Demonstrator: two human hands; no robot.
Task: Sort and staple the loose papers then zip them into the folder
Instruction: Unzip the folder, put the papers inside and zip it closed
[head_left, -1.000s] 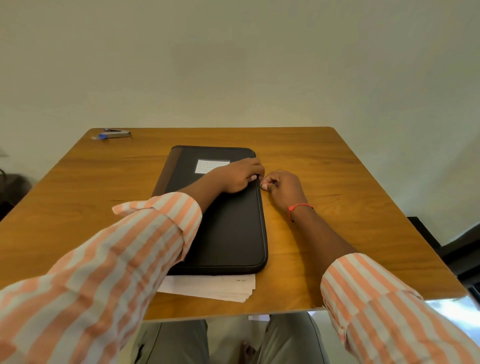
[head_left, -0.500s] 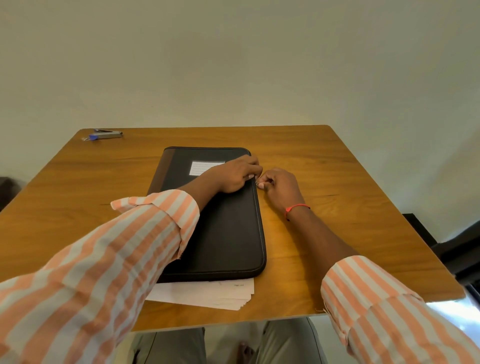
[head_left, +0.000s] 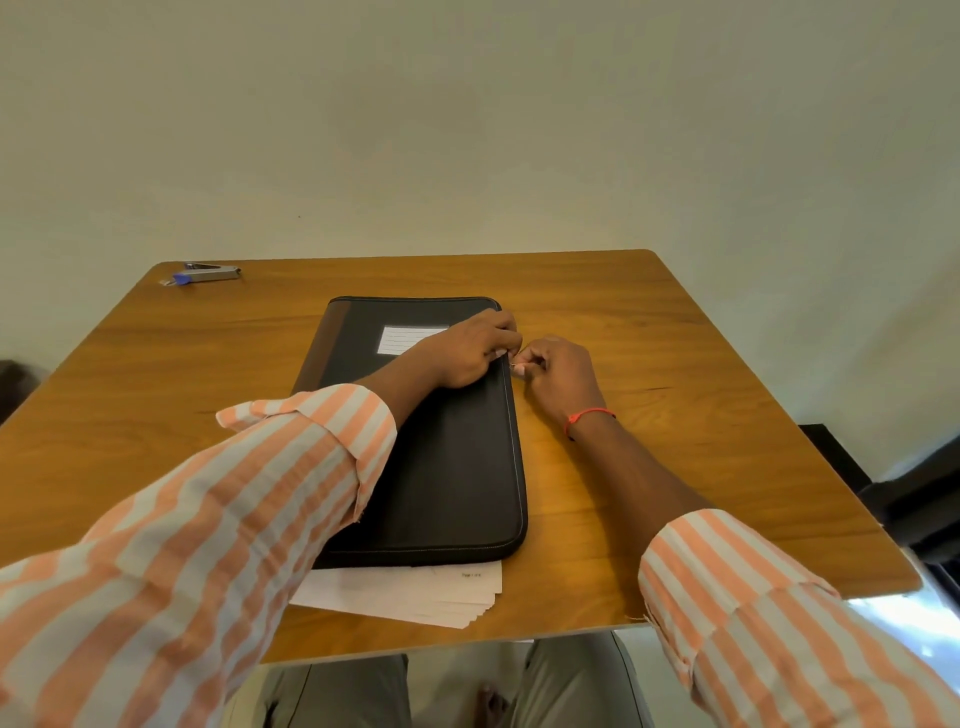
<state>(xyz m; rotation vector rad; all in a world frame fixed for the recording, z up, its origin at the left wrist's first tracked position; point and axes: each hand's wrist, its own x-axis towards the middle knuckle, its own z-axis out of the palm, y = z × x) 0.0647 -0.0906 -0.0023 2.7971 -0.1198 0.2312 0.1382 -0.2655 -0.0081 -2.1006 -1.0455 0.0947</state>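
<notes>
A black zip folder (head_left: 447, 467) with a white label lies closed in the middle of the wooden table (head_left: 701, 364). A fanned stack of white papers (head_left: 415, 592) pokes out from under its near edge. My left hand (head_left: 467, 353) lies on the folder's right edge near the far end, its fingers curled over the edge. My right hand (head_left: 558, 374) is just right of that edge on the table and pinches a small metal zip pull between thumb and finger. A silver and blue stapler (head_left: 208, 274) lies at the table's far left corner.
A plain wall rises behind the table. Dark furniture stands at the right edge (head_left: 914, 493) and another dark object at the far left. My knees show below the table's near edge.
Both hands stay at the folder's right edge with little movement. The view has shifted slightly, so the table sits a bit differently in frame.
</notes>
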